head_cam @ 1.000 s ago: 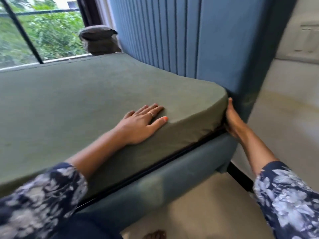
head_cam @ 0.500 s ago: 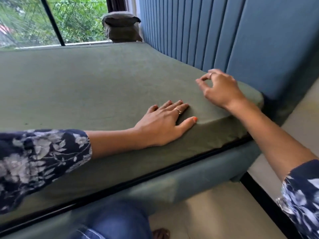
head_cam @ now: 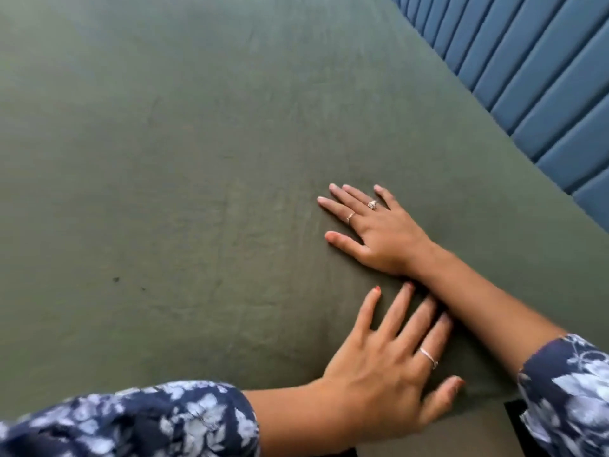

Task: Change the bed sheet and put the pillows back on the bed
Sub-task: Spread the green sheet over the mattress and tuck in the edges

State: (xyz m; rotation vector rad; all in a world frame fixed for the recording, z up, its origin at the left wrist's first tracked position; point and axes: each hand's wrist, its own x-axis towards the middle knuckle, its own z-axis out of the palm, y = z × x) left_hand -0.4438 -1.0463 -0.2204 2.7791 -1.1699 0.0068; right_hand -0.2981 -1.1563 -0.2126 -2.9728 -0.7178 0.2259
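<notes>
Head cam: green sheet covers the bed, lying flat under both palms. Left hand near, fingers straight & spread, pressing the sheet, holding nothing. Right hand farther, fingers straight, flat on the sheet too. Blue headboard far right.

Green bed sheet, lightly creased, covering bed. Both hands flat on it, fingers spread: left hand near edge, right hand beyond. Blue ribbed headboard alongside.
</notes>
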